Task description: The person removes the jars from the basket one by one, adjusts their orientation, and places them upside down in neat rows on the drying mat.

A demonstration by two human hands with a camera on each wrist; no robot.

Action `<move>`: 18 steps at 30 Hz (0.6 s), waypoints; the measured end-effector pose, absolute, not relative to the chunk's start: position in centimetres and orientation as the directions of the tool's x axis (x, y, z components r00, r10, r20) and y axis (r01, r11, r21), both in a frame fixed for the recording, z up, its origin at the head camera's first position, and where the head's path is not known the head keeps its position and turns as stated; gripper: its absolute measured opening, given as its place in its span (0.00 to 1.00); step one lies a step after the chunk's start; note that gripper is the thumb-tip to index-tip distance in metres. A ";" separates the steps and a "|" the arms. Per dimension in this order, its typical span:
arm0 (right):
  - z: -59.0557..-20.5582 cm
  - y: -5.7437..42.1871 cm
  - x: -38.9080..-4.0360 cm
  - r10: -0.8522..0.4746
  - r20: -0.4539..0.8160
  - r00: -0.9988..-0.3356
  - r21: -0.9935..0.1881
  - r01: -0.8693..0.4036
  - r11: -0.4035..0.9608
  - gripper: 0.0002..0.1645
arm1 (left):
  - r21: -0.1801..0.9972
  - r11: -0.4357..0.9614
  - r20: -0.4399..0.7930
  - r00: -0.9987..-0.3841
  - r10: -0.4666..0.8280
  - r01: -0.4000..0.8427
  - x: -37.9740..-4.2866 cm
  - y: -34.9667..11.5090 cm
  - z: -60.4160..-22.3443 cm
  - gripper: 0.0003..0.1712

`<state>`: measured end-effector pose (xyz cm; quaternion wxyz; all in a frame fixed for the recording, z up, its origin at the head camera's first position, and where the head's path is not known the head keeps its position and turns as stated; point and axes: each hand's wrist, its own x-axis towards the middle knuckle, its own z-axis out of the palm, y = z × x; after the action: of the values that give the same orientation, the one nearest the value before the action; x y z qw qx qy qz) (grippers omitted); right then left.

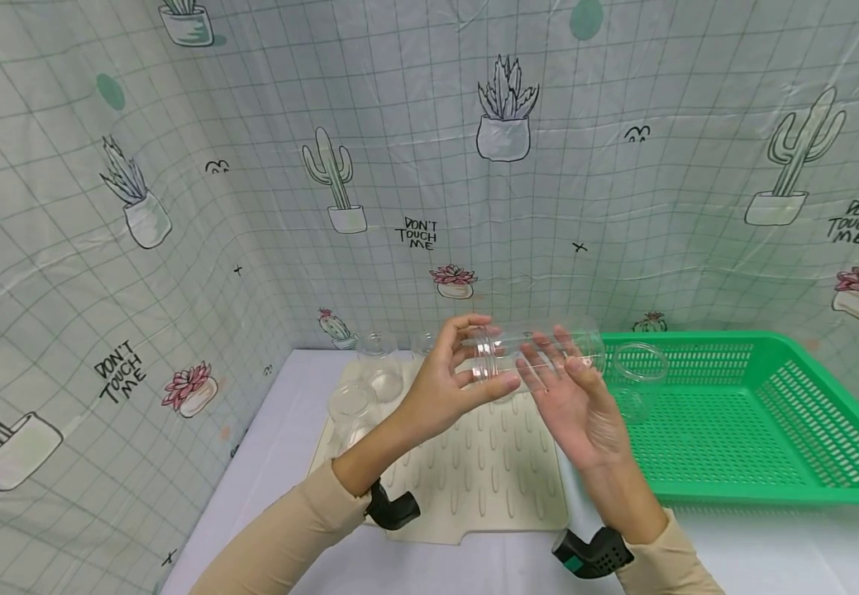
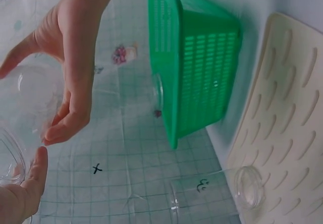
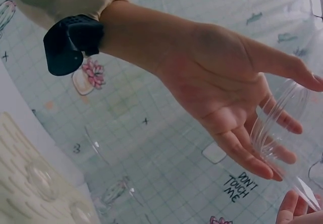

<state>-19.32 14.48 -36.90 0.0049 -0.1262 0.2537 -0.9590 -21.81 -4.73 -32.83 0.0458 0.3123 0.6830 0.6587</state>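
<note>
A clear wide-necked jar [image 1: 507, 357] lies sideways in the air between both hands, over the far part of the cream mat. My left hand [image 1: 440, 372] grips its ringed neck end, thumb on the near side and fingers on the far side. The right wrist view shows the rim [image 3: 272, 118] between the left thumb and fingers. My right hand [image 1: 574, 405] holds the base end from below, palm facing the head camera, its fingers seen through the clear wall. In the left wrist view, the right hand's thumb and fingers [image 2: 75, 103] lie around the jar's base [image 2: 35, 88].
Several clear jars [image 1: 353, 405] stand on the left part of the ridged cream mat [image 1: 489, 496]. To the right is a green perforated basket [image 1: 727, 487] with another clear jar [image 1: 639, 380] at its left end. A printed cloth [image 1: 429, 149] hangs behind and at left.
</note>
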 end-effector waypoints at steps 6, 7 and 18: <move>-37.0 14.6 -19.5 -0.069 0.247 -0.967 -0.488 -0.062 -0.871 0.28 | 0.904 0.022 0.367 -0.800 0.475 0.428 -21.8 -5.8 -32.6 0.43; -37.0 14.6 -19.5 -0.068 0.247 -0.967 -0.486 -0.063 -0.872 0.28 | 0.896 0.026 0.379 -0.796 0.472 0.443 -21.8 -6.0 -32.6 0.43; -37.3 14.9 -20.1 -0.071 0.235 -0.969 -0.510 -0.061 -0.858 0.23 | 0.833 0.101 0.465 -0.787 0.405 0.544 -22.2 -10.1 -32.3 0.42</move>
<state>-20.07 14.90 -37.27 0.0027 -0.1238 0.2663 -0.9559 -22.23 -10.05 -32.31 -0.0590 0.3206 0.7397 0.5887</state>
